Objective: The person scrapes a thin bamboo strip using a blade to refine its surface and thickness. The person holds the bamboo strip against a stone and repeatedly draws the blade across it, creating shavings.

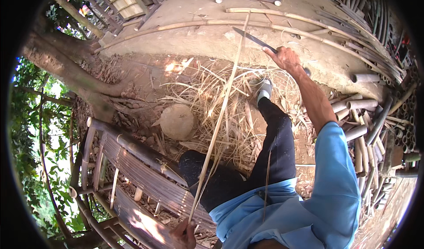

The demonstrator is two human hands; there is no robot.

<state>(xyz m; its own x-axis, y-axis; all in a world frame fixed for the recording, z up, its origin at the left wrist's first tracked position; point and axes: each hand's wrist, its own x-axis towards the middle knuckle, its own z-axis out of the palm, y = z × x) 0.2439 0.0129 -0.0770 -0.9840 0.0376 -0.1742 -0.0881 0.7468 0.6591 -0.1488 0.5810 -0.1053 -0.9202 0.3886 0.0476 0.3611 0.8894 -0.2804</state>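
Note:
My right hand (286, 58), at the end of an outstretched arm, is closed round the handle of a long-bladed knife (254, 38). The blade points to the upper left and crosses a long, pale bamboo strip (226, 92) near its far end; whether it touches or cuts in, I cannot tell. Close to my body at the lower edge, my left hand (183, 234) is closed on the near end of that strip. From there the strip runs across my left thigh and away over the ground. A thinner sliver hangs beside its near part.
A slatted bamboo bench (137, 158) stands at my left. Curly shavings (212, 88) cover the ground around a round stump (177, 122) and my shoe (265, 88). Long bamboo poles (304, 30) lie beyond; cut bamboo pieces (360, 105) pile up at right. A tree trunk (66, 66) leans at left.

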